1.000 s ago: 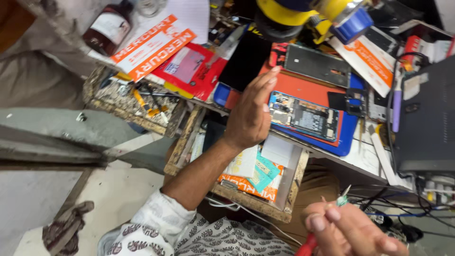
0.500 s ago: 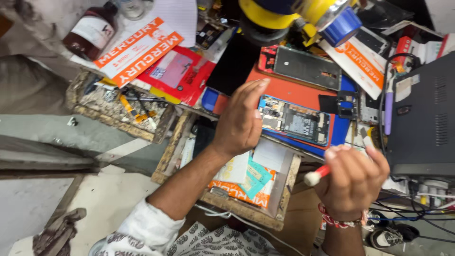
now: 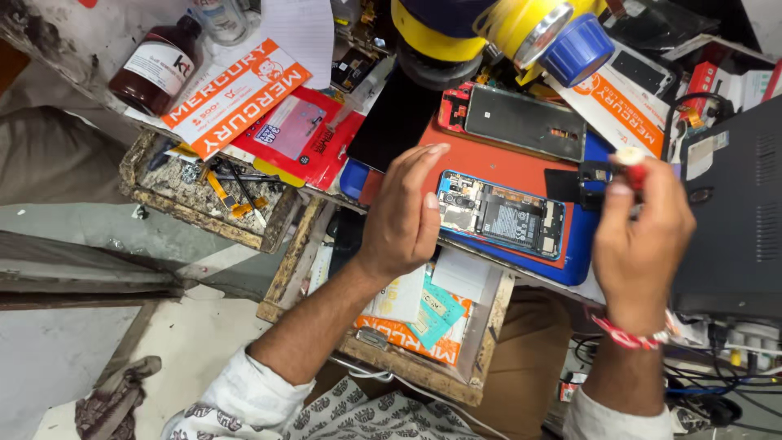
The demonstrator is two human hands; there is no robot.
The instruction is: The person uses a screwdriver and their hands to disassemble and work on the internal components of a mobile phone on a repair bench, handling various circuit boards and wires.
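Nearest, an open wooden drawer (image 3: pixel 481 371) of orange packets is seen below the bench edge. Just beyond it, the left hand (image 3: pixel 403 216) is held flat and open, gripping nothing, its fingertips beside the left end of an opened phone (image 3: pixel 501 213) lying on a red mat (image 3: pixel 489 163). To the right, a red-handled tool (image 3: pixel 631 167) is pinched in the closed right hand (image 3: pixel 639 236). Farther off, a second phone (image 3: pixel 521 121) is laid face down.
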